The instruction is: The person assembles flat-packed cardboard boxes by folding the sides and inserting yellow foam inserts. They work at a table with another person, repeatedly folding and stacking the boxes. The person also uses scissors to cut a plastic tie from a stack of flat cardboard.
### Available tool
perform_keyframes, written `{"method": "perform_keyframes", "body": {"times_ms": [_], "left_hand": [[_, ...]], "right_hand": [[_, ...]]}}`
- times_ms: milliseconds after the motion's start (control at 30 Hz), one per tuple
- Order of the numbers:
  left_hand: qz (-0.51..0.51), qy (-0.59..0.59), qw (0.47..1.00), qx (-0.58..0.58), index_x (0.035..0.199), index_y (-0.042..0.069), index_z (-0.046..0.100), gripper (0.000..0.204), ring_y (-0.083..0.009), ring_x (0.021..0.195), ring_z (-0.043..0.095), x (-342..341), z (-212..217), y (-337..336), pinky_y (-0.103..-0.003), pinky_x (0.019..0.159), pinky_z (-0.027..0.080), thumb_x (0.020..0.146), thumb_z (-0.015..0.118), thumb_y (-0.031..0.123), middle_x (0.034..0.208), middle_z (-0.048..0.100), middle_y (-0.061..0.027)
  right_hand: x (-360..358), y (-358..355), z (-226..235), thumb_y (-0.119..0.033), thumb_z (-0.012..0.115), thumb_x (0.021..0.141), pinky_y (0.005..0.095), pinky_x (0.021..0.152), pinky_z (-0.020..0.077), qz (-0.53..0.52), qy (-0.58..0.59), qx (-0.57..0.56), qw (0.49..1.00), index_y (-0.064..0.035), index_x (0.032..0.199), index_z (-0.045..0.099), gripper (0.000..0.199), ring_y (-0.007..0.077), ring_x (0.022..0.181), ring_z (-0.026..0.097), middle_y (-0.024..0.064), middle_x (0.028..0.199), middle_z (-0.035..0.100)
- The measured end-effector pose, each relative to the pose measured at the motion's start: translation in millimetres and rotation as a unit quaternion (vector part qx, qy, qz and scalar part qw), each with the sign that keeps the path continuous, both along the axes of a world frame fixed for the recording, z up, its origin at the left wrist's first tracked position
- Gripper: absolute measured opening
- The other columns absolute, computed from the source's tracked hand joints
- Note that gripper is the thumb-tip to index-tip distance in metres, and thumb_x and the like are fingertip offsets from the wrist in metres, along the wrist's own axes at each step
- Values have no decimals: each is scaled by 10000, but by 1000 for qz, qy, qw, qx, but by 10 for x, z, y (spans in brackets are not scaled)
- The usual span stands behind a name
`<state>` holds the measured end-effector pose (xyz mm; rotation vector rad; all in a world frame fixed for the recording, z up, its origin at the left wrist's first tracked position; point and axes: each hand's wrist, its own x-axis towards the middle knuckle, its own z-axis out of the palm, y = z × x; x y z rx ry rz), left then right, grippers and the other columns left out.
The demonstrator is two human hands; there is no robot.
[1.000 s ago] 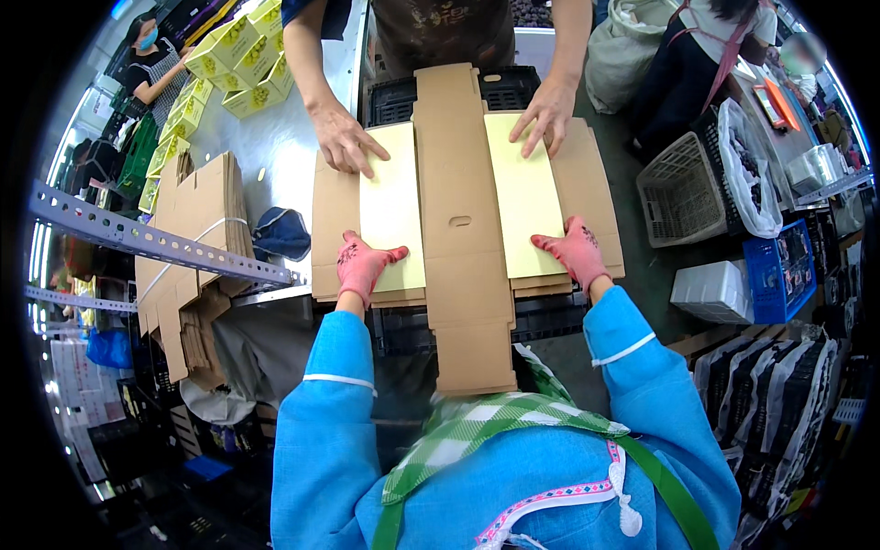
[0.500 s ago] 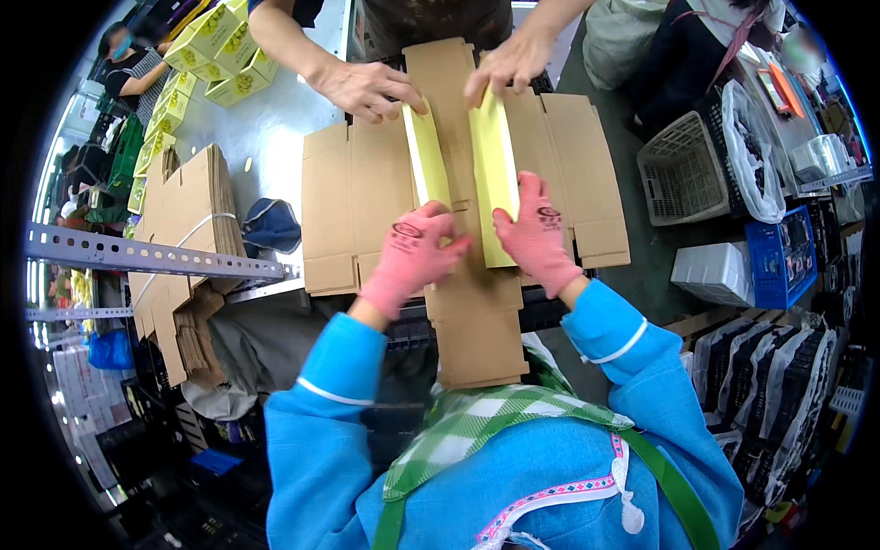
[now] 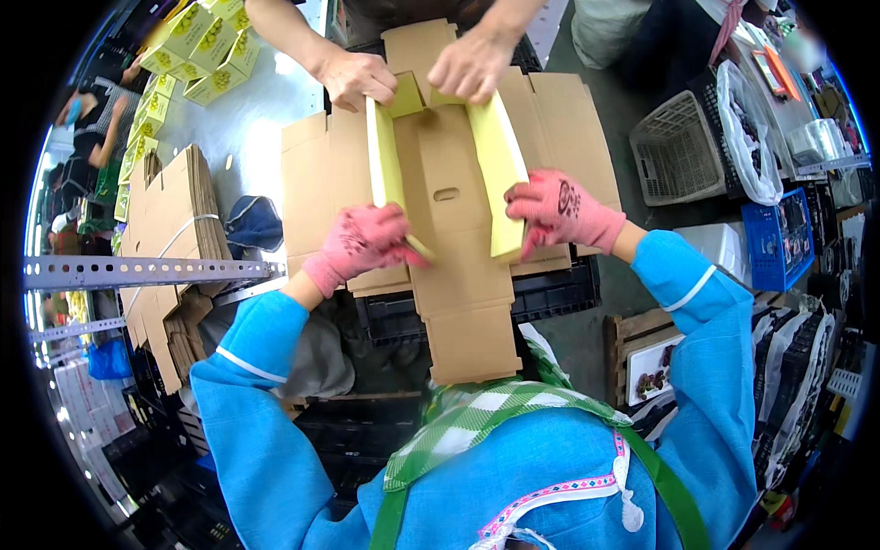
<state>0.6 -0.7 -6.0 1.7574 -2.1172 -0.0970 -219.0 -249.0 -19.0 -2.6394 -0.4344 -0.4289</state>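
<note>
2-handed, apparently folding up yellow walls (image 3: 500, 156), clamped on near ends with left grip (image 3: 362, 240) and right grip (image 3: 561, 213). Probably needs squaring next.

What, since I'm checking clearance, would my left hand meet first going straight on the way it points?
Your left hand would likely meet the left yellow panel first, at its near end, which it seems to be touching, though depth is unclear.
</note>
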Motion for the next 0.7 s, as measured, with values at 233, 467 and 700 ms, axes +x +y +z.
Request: {"method": "perform_keyframes", "body": {"times_ms": [233,467,700], "left_hand": [[270,43,960,-59,914,85,653,312,-244,633,602,-643,13,-379,-362,553,486,735,760,317,740,565,-72],[319,-84,940,87,876,171,679,445,-225,705,644,-701,-73,-427,-339,561,493,677,709,567,774,590,-7],[315,-80,943,66,668,161,647,460,-233,620,635,-633,-116,-382,-347,494,469,719,650,618,707,573,-17]], "right_hand": [[330,516,-133,-264,776,674,374,544,435,-259,-145,45,954,-131,667,562,251,252,617,535,18,661,554],[294,629,-157,-143,637,817,323,640,447,-244,-129,86,957,-122,992,576,187,227,720,552,35,834,596],[-746,975,-816,-207,554,930,389,823,475,-475,124,468,735,-2,1156,518,308,313,897,579,189,974,605]]}}
